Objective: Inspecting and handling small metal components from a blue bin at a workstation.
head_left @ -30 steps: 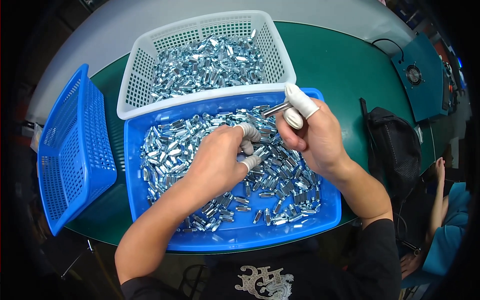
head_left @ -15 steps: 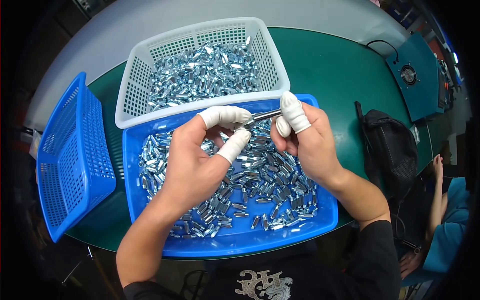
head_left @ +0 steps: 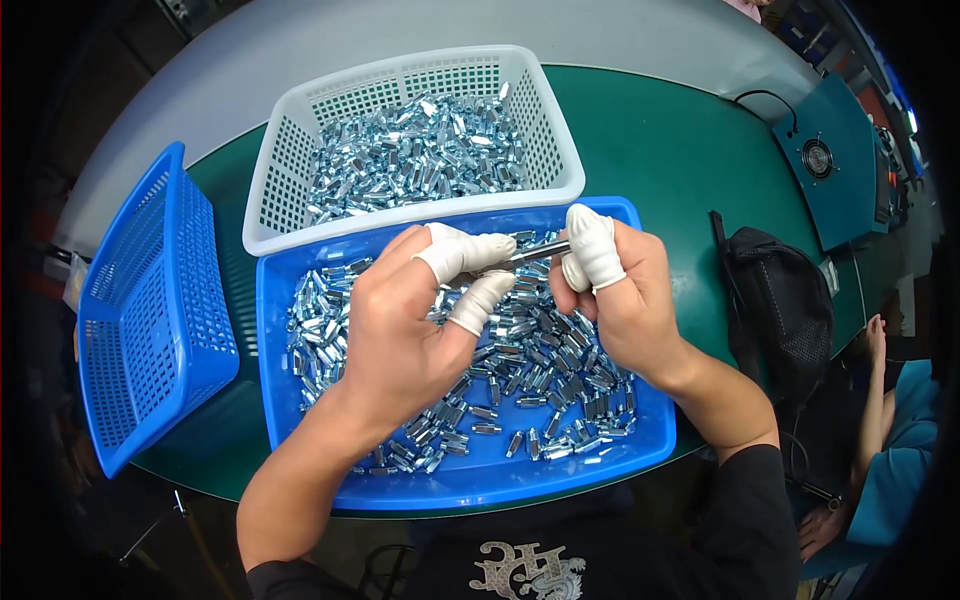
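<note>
Above a blue tray (head_left: 510, 488), my left hand (head_left: 395, 320) pinches a small shiny hex metal fitting, mostly hidden by its thumb and finger. White finger cots cover the gripping fingertips of both hands. My right hand (head_left: 635, 300) is closed on a slim steel rod (head_left: 543, 251), which runs left to the fitting between my left fingertips. Whether its tip sits inside the fitting, I cannot tell. Loose hex metal fittings (head_left: 540, 355) lie heaped in the tray beneath my hands.
A white perforated basket (head_left: 415, 213) holding many similar fittings stands behind the tray, near its rim. To the left, a blue perforated basket (head_left: 205, 300) is tipped on its side. A black bag (head_left: 780, 295) and a teal box with a fan (head_left: 835, 160) are at right, near another person's arm (head_left: 873, 410).
Both hands appear slightly lower in the picture, as do the baskets. My left fingertips have shifted right along the rod and straightened, covering more of the fitting.
</note>
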A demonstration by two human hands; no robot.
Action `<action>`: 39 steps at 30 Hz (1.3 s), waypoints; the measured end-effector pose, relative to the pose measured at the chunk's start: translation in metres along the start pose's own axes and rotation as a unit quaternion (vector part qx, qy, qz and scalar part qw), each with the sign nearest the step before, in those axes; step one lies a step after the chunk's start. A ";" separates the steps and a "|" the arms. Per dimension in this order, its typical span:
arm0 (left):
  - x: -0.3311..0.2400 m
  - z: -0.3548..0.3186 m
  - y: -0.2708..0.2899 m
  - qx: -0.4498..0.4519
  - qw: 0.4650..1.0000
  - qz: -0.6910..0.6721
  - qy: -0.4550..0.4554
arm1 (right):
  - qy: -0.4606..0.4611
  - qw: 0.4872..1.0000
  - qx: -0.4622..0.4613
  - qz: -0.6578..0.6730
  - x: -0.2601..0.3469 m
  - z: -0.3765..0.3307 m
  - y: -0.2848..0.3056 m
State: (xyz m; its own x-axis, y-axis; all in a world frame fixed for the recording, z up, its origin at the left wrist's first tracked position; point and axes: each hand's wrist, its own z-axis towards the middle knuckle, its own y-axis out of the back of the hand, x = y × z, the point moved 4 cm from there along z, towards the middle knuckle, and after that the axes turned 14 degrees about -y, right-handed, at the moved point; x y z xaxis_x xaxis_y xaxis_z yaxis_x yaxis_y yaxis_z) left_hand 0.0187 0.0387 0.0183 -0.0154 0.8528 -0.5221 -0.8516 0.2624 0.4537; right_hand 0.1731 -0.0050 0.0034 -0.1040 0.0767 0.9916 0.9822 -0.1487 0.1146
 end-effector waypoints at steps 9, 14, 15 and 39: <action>-0.001 0.003 0.001 0.028 0.985 0.090 -0.141 | -0.090 0.993 0.071 0.033 -0.011 0.006 0.003; 0.010 -0.010 -0.008 -0.040 0.966 -0.213 0.145 | -0.118 0.987 0.084 0.076 -0.010 0.005 0.002; 0.013 -0.013 -0.009 -0.076 0.932 -0.294 0.198 | -0.104 0.990 0.065 0.068 -0.007 0.004 0.002; -0.012 0.005 -0.007 -0.007 1.000 -0.016 -0.010 | -0.317 0.874 0.255 0.267 -0.025 0.010 -0.006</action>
State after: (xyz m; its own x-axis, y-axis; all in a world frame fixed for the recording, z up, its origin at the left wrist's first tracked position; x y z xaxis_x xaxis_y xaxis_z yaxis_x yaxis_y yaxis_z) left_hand 0.0269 0.0290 0.0248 0.0218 0.8533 -0.5209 -0.8585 0.2830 0.4277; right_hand 0.1714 0.0033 -0.0226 0.3387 0.6853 0.6447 0.8230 0.1162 -0.5560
